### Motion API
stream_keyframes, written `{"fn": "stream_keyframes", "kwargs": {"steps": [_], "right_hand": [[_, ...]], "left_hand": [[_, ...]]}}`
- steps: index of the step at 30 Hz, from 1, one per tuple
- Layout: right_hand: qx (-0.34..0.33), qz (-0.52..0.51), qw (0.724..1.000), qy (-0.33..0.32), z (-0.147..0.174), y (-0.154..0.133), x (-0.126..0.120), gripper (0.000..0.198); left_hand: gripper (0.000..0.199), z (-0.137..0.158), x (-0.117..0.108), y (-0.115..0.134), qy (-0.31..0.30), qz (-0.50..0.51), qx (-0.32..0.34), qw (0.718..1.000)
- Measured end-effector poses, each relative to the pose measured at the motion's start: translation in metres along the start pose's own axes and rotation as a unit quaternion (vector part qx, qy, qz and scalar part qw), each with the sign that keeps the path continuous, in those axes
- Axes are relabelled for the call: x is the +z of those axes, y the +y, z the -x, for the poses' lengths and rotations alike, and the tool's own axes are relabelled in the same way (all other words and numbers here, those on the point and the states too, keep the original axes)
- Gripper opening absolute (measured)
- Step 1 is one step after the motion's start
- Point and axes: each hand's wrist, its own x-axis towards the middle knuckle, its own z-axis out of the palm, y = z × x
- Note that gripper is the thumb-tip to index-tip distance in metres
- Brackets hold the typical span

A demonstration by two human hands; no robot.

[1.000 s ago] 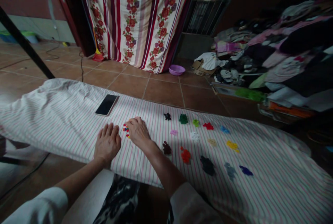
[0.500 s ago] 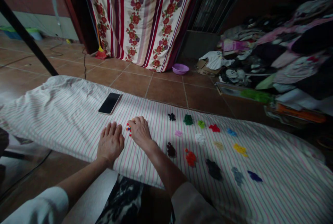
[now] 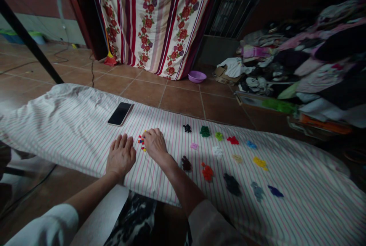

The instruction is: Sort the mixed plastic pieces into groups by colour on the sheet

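Note:
My left hand lies flat on the striped cloth, fingers stretched out, holding nothing. Just right of it is a small pattern of coloured pieces in red, blue, white, orange and yellow. Over the right side of this pattern, my right hand is bent with its fingertips pressed together and down. Whatever its fingers pinch is hidden beneath them. Sorted piles of small pieces spread to the right, among them a black pile, an orange-red pile and a yellow pile.
A smartphone rests on the cloth beyond my left hand. Past the table, a purple basin stands on the tiled floor by a floral curtain. Heaped clothes fill the right side. A dark pole slants at the left.
My right hand has shifted only slightly at the pattern, and yellow pieces now show at its top and lower end. My left hand stays in place. The view has turned a little.

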Motion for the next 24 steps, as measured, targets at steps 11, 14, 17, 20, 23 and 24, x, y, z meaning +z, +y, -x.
{"fn": "stream_keyframes", "kwargs": {"steps": [11, 14, 17, 20, 23, 24], "right_hand": [[-0.033, -0.032, 0.998, 0.032, 0.001, 0.003, 0.011, 0.015], [-0.043, -0.042, 0.997, 0.044, 0.002, 0.003, 0.008, 0.016], [-0.049, -0.041, 0.997, 0.050, 0.003, 0.005, 0.004, 0.017], [-0.041, -0.033, 0.997, 0.058, 0.005, 0.008, -0.003, 0.018], [-0.035, -0.026, 0.997, 0.065, 0.006, 0.011, -0.009, 0.019], [-0.033, -0.024, 0.997, 0.068, 0.006, 0.013, -0.011, 0.020]], "left_hand": [[0.047, 0.000, 0.004, -0.002, 0.008, 0.002, 0.006, 1.000], [0.046, 0.000, 0.003, -0.001, 0.012, 0.002, 0.004, 1.000], [0.046, 0.000, 0.002, -0.001, 0.014, 0.007, 0.002, 1.000], [0.046, -0.001, 0.002, 0.000, 0.014, 0.015, 0.000, 1.000], [0.046, 0.000, 0.002, 0.000, 0.013, 0.015, -0.002, 1.000], [0.046, 0.000, 0.002, 0.000, 0.012, 0.013, -0.002, 1.000]]}}
